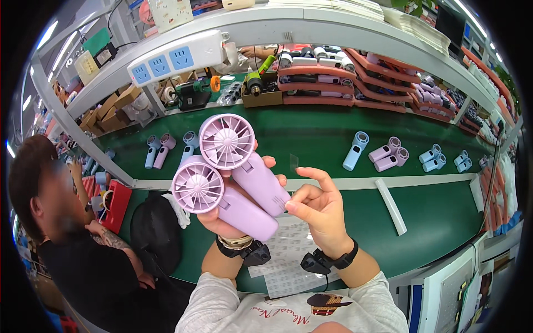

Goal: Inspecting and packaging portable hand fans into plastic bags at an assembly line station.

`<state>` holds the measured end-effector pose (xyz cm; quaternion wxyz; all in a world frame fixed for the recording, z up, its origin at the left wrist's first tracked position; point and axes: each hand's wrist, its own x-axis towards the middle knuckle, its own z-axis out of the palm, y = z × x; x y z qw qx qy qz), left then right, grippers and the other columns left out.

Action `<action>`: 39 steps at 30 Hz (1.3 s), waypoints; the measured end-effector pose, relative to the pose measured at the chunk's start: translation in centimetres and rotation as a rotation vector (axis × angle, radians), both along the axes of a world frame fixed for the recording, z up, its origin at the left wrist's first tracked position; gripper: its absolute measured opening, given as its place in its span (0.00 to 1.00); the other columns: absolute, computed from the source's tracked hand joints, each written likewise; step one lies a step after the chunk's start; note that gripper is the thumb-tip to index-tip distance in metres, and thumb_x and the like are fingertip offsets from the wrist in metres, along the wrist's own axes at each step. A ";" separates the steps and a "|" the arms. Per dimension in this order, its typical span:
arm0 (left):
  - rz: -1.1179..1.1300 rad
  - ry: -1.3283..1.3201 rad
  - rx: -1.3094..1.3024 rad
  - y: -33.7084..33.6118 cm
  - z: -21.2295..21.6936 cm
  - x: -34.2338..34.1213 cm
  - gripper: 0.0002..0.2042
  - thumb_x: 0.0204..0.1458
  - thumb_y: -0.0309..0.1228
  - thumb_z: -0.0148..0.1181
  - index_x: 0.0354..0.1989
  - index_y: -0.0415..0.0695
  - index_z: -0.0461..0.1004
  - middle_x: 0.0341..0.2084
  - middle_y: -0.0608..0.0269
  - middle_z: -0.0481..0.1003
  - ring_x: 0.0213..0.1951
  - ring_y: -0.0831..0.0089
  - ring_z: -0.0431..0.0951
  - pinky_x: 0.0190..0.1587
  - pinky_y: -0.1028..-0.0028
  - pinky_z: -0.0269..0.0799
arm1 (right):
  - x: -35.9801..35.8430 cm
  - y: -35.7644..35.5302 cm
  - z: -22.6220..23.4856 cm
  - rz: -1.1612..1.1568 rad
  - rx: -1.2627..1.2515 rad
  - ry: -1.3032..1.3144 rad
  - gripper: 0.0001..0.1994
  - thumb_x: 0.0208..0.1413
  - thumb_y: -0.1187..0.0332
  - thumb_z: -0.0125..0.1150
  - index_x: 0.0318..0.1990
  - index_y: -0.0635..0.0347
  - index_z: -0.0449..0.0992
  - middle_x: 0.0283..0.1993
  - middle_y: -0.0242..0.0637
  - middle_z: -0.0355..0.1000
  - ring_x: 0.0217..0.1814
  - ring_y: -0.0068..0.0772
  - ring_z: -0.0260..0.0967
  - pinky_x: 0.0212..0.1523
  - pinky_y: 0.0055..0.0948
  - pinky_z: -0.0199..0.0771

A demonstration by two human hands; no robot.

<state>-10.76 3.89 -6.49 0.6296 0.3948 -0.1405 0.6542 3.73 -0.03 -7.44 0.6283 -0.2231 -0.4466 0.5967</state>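
Observation:
My left hand [216,222] is closed around two light purple handheld fans, held side by side with their round grilles toward the upper left. The upper fan [258,180] has faint printed lines near the end of its handle; the lower fan [247,213] lies closer to me. Beside those handle ends is my right hand [323,213], its thumb at the tip of the upper handle. A small clear piece of film [293,161] clings to its raised index fingertip. Below my hands lie white sticker sheets [286,258], partly covered by the wrists.
Blue fans [355,151] and purple fans [388,154] lie on the green table [433,211]. A white strip [391,206] rests right of my hands. Pink trays [316,100] are stacked behind. A black bag [155,233] and another person [83,261] are at left. A power strip [177,58] hangs overhead.

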 end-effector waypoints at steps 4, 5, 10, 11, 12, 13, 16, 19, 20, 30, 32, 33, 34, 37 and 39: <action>-0.024 0.105 0.034 -0.1 0.3 -0.2 0.30 0.45 0.55 0.57 0.53 0.50 0.65 0.58 0.47 0.58 0.54 0.47 0.65 0.46 0.48 0.69 | -0.3 0.3 -0.6 -0.087 0.047 -0.048 0.26 0.47 0.81 0.63 0.55 0.62 0.62 0.29 0.32 0.72 0.33 0.19 0.69 0.38 0.19 0.67; -0.025 0.105 0.029 -0.2 0.4 -0.1 0.30 0.45 0.55 0.57 0.53 0.50 0.65 0.58 0.47 0.58 0.54 0.47 0.65 0.46 0.48 0.69 | -0.2 0.5 -0.8 -0.143 0.092 -0.106 0.26 0.47 0.81 0.63 0.55 0.62 0.62 0.29 0.32 0.71 0.32 0.19 0.68 0.37 0.19 0.66; -0.032 0.066 -0.122 -0.5 0.5 0.1 0.31 0.44 0.52 0.58 0.55 0.50 0.63 0.57 0.42 0.60 0.52 0.44 0.66 0.45 0.49 0.70 | 0.1 1.8 -1.1 -0.220 0.159 -0.129 0.21 0.48 0.80 0.63 0.50 0.62 0.64 0.30 0.31 0.70 0.31 0.17 0.65 0.36 0.20 0.65; -0.018 -0.020 -0.111 0.0 0.0 0.3 0.31 0.44 0.51 0.57 0.55 0.49 0.63 0.56 0.41 0.60 0.52 0.43 0.67 0.45 0.48 0.70 | 0.2 2.0 -1.2 -0.208 0.146 -0.083 0.19 0.49 0.79 0.63 0.49 0.62 0.66 0.31 0.31 0.70 0.31 0.17 0.64 0.35 0.20 0.64; -0.003 -0.106 -0.100 0.4 -0.3 0.3 0.30 0.44 0.50 0.57 0.55 0.49 0.62 0.56 0.40 0.60 0.51 0.42 0.67 0.45 0.48 0.70 | 0.3 1.9 -1.2 -0.199 0.144 -0.081 0.19 0.49 0.79 0.63 0.49 0.62 0.66 0.31 0.31 0.70 0.31 0.17 0.64 0.35 0.20 0.64; 0.007 -0.106 -0.101 0.6 -0.4 0.2 0.30 0.44 0.50 0.57 0.55 0.49 0.62 0.56 0.40 0.60 0.51 0.42 0.67 0.45 0.48 0.70 | 0.4 1.6 -1.2 -0.128 0.140 -0.079 0.16 0.49 0.78 0.63 0.46 0.63 0.67 0.31 0.31 0.70 0.32 0.17 0.64 0.35 0.19 0.64; 0.064 -0.026 -0.058 1.3 -0.6 -0.3 0.29 0.44 0.49 0.57 0.55 0.50 0.63 0.57 0.38 0.59 0.51 0.40 0.67 0.46 0.47 0.72 | 0.2 0.8 -1.0 0.021 0.131 -0.074 0.11 0.51 0.76 0.63 0.41 0.63 0.71 0.32 0.30 0.70 0.33 0.16 0.64 0.36 0.19 0.64; -0.006 0.040 0.014 1.8 -0.7 -0.9 0.28 0.43 0.50 0.57 0.53 0.52 0.64 0.60 0.49 0.57 0.54 0.49 0.66 0.46 0.49 0.69 | -0.5 0.1 -0.7 0.198 -0.004 -0.174 0.05 0.52 0.73 0.64 0.33 0.64 0.75 0.28 0.24 0.68 0.30 0.12 0.59 0.36 0.16 0.62; -0.045 0.072 0.050 1.8 -0.8 -1.0 0.28 0.43 0.50 0.58 0.52 0.53 0.65 0.62 0.54 0.56 0.56 0.54 0.66 0.46 0.50 0.68 | -0.7 0.1 -0.8 0.202 -0.005 -0.174 0.05 0.52 0.73 0.64 0.33 0.64 0.75 0.28 0.24 0.68 0.30 0.12 0.59 0.36 0.16 0.62; -0.010 0.094 0.024 1.3 -0.6 -1.4 0.27 0.45 0.52 0.57 0.52 0.54 0.65 0.62 0.53 0.55 0.56 0.53 0.65 0.46 0.50 0.67 | -1.5 0.1 -0.7 0.193 -0.112 -0.158 0.06 0.52 0.71 0.65 0.33 0.64 0.77 0.24 0.23 0.67 0.27 0.11 0.57 0.34 0.16 0.62; -0.014 0.093 0.042 1.3 -0.7 -1.5 0.26 0.46 0.53 0.57 0.52 0.53 0.65 0.62 0.53 0.55 0.56 0.53 0.65 0.46 0.49 0.67 | -1.6 0.0 -0.9 0.186 -0.113 -0.166 0.06 0.52 0.71 0.66 0.34 0.65 0.78 0.24 0.23 0.66 0.27 0.11 0.57 0.33 0.16 0.62; -0.015 0.092 0.041 1.3 -0.7 -1.5 0.26 0.46 0.53 0.57 0.52 0.53 0.65 0.62 0.53 0.55 0.56 0.53 0.65 0.46 0.49 0.67 | -1.6 -0.1 -1.1 0.146 -0.085 -0.207 0.05 0.51 0.72 0.65 0.31 0.63 0.76 0.24 0.24 0.66 0.27 0.12 0.57 0.33 0.16 0.61; -0.006 0.093 0.046 1.2 -0.8 -1.5 0.26 0.46 0.53 0.57 0.52 0.53 0.66 0.62 0.52 0.55 0.56 0.53 0.65 0.46 0.49 0.67 | -1.7 -0.1 -1.2 0.106 -0.057 -0.247 0.05 0.50 0.74 0.65 0.29 0.62 0.74 0.25 0.24 0.66 0.28 0.12 0.58 0.32 0.17 0.61; 0.004 0.096 0.055 1.1 -0.8 -1.4 0.26 0.47 0.53 0.56 0.51 0.53 0.66 0.62 0.51 0.55 0.56 0.52 0.64 0.46 0.49 0.67 | -2.3 0.0 -1.7 0.022 -0.013 -0.273 0.09 0.50 0.76 0.65 0.25 0.60 0.69 0.24 0.23 0.63 0.27 0.12 0.57 0.31 0.17 0.59; 0.023 0.087 0.064 1.1 -0.7 -1.3 0.26 0.47 0.53 0.56 0.51 0.52 0.67 0.62 0.50 0.54 0.56 0.52 0.65 0.47 0.49 0.67 | -2.5 0.0 -1.9 -0.061 0.023 -0.244 0.14 0.49 0.77 0.65 0.23 0.57 0.63 0.22 0.21 0.59 0.26 0.11 0.53 0.29 0.16 0.56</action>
